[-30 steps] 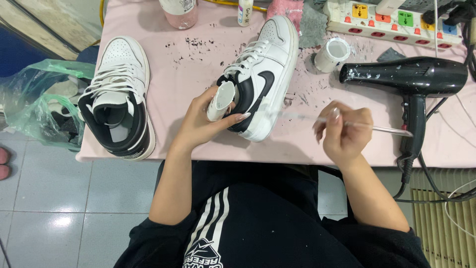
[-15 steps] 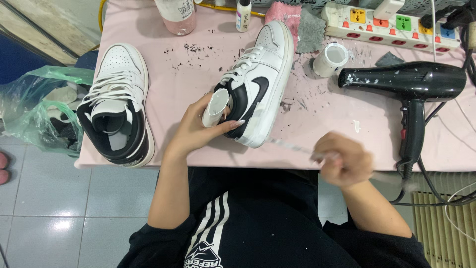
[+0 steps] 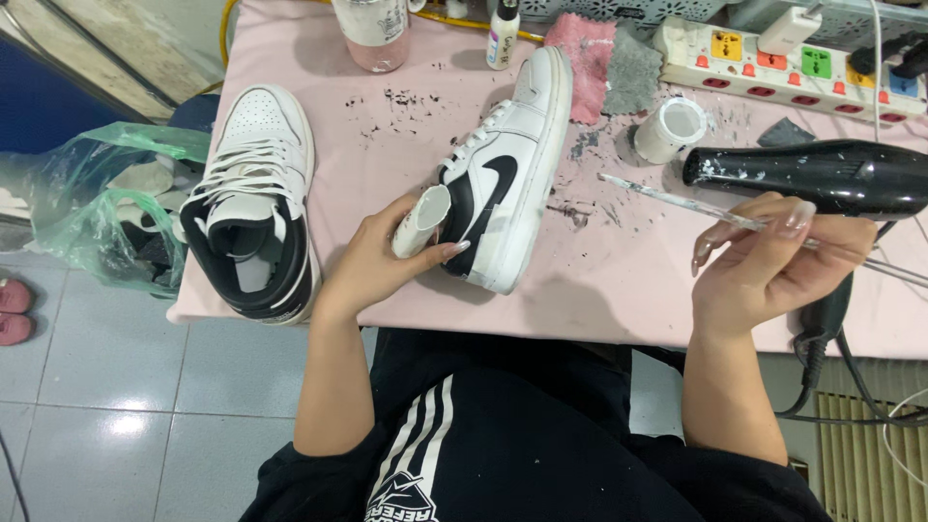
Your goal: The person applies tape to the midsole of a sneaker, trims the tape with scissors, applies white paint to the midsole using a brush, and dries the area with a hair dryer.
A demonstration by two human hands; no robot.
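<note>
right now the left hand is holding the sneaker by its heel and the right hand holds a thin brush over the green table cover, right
Not quite: the head view shows the table cover is pink, not green. The left hand does hold the sneaker by its heel, and the right hand holds the thin brush.

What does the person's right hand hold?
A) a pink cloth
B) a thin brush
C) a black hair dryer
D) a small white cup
B: the right hand pinches a thin brush above the table, while the hair dryer, white cup and pink cloth lie untouched on the pink table.
</note>
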